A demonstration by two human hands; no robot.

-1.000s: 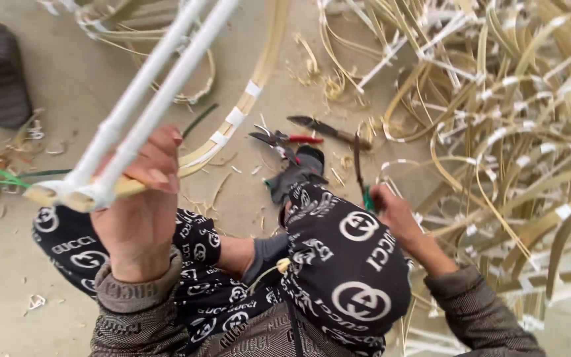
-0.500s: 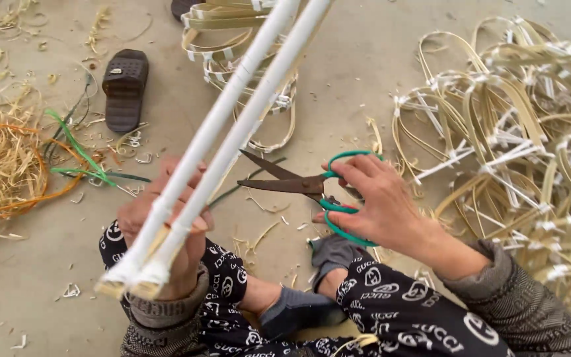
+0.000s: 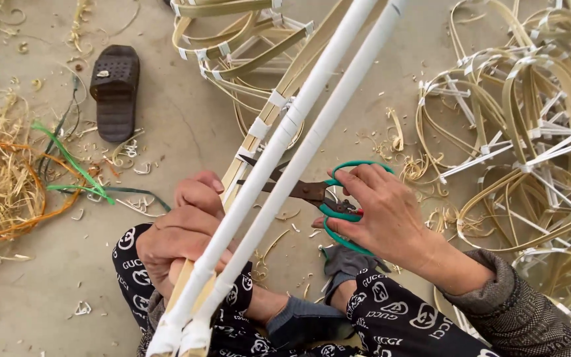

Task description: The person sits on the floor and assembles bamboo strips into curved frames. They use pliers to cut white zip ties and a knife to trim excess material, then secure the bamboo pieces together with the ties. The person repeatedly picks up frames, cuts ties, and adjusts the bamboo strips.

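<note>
Two white-wrapped rods [image 3: 279, 178] cross the view as one bundle, and my left hand [image 3: 180, 235] is closed around them low down, together with a tan cane strip [image 3: 259, 129] bound alongside with white tape. Against the view half a second ago, my right hand [image 3: 381, 215] has carried the scissors [image 3: 312, 193] leftward: the blades then stood clear to the right of the rods, whereas now their tips pass behind the bundle and emerge just beside the strip. I judge from this that the blades are being set for a cut at the strip or its binding, though whether they bite on anything is hidden by the rods. My right hand is closed through the green handles; the blades look nearly shut. Long axis of the bundle: from lower left, near my knees, to upper right, out of the top edge, its wrapped end lowest. Long axis of the scissors: nearly level, tips pointing left, slightly up, handles to the right. A dark sandal [image 3: 115, 89] lies on the floor at upper left, well apart, and bent cane frames [image 3: 530, 119] are heaped at right.
</note>
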